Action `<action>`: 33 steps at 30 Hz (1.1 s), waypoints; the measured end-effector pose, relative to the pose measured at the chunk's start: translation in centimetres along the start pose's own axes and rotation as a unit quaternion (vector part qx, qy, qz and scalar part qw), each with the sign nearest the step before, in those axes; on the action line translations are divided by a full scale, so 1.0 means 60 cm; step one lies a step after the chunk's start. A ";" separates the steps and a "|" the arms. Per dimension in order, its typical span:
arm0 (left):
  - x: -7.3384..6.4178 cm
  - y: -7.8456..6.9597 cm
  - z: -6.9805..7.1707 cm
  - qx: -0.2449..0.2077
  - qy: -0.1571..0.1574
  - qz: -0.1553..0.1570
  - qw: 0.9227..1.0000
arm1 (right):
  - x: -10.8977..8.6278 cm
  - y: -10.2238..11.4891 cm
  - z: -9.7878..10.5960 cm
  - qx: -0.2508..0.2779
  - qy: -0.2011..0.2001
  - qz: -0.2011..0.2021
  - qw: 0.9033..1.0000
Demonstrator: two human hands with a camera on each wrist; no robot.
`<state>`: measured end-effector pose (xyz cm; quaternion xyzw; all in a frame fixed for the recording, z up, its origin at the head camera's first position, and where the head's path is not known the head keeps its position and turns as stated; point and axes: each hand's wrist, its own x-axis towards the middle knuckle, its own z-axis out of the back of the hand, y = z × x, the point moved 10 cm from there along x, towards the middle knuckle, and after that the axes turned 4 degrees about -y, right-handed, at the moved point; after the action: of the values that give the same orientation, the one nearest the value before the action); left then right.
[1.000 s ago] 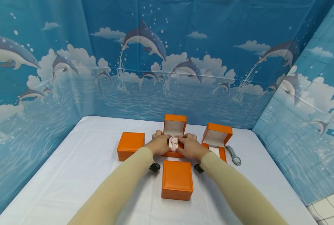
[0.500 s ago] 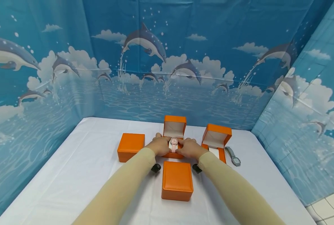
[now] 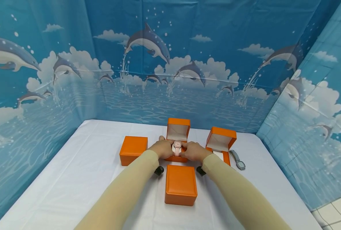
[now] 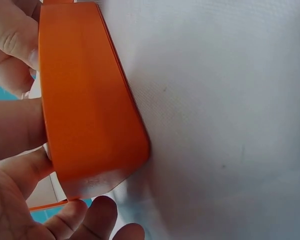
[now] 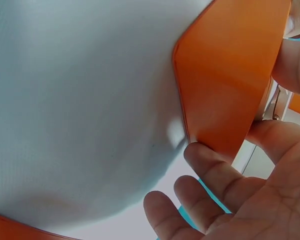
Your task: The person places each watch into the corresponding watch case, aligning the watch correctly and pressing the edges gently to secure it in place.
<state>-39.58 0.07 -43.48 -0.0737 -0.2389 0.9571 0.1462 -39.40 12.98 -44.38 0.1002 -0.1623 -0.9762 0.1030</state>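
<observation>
In the head view a pink-strapped wristwatch (image 3: pixel 177 148) sits on its white cushion inside an opened orange watch box (image 3: pixel 179 121). My left hand (image 3: pixel 162 149) and right hand (image 3: pixel 194 151) flank it, thumb and index finger of each reaching over the rim and holding the watch and cushion by their edges. Seen from the left wrist, the other fingers curl beside the box wall (image 4: pixel 85 100). The right wrist view has a fingertip touching the outside of the box (image 5: pixel 230 75). The fingers hide where exactly they contact the watch.
A closed orange box (image 3: pixel 133 149) stands to the left and another closed box (image 3: pixel 181 184) in front, between the forearms. On the right is an opened box (image 3: pixel 222 137) with a white cushion, beside a grey watch (image 3: pixel 238 159) lying on the white tablecloth (image 3: pixel 95 159).
Over the past second the fingers have settled slightly lower around the watch. The view has shifted a little. Boxes and the grey watch keep their places.
</observation>
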 end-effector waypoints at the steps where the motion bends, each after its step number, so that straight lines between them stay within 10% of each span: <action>1: 0.000 -0.001 0.001 0.003 0.000 -0.001 1.000 | 0.001 0.000 0.000 -0.003 0.001 0.002 1.000; 33: 0.002 0.001 0.005 -0.013 0.009 -0.007 1.000 | 0.007 0.003 -0.004 0.001 0.005 -0.003 1.000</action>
<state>-39.78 -0.08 -43.28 -0.0822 -0.2508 0.9522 0.1539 -39.73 12.64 -44.59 0.1057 -0.1621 -0.9759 0.1006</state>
